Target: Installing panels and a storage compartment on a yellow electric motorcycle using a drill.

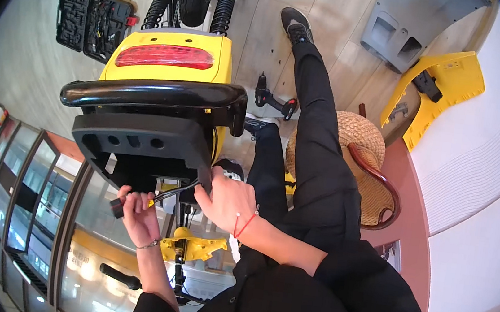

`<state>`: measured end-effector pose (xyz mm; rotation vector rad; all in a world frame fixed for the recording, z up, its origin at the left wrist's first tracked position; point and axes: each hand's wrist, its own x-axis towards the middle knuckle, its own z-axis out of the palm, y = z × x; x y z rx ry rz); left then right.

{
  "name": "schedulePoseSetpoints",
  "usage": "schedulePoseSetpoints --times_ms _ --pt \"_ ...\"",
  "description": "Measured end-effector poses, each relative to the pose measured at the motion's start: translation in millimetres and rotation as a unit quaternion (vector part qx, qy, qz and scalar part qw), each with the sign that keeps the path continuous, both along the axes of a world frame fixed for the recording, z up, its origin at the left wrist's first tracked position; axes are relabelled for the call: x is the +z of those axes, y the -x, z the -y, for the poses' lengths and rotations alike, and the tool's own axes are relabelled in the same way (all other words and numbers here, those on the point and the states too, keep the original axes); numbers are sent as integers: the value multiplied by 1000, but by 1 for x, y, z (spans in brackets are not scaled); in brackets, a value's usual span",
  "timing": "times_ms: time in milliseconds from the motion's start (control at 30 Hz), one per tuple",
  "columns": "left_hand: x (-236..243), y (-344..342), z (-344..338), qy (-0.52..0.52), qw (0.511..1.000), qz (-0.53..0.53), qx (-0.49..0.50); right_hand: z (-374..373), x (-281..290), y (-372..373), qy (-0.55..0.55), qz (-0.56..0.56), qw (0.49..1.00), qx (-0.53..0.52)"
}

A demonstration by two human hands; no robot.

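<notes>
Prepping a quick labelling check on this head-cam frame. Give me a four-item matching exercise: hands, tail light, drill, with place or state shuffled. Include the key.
Column one
1. Left hand
2. Right hand
3. Tail light
4. Drill

Column two
A. On the floor, between the person's shoes
B. At the edge of the black housing
C. Red, set in yellow bodywork
D. Fingers around a small dark part

Right pairs: 1-D, 2-B, 3-C, 4-A
</notes>
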<state>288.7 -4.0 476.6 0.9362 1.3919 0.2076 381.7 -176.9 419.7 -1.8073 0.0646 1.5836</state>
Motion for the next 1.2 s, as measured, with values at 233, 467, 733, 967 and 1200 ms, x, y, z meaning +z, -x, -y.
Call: schedulePoseSetpoints --times_ms 233,467,733,967,1200 --pt "23 -17 4 78 994 41 64 9 7 2 -48 30 997 -60" --pt "44 -17 8 146 977 13 156 14 -13 11 -134 105 962 -213" --pt "38 -2 17 156 965 -7 213 0 -10 -7 -91 -94 914 -384" --pt "37 14 17 164 969 15 184 0 -7 3 -149 -84 910 -377" --pt "34 19 16 125 979 15 161 -6 -10 3 -61 -20 946 -317"
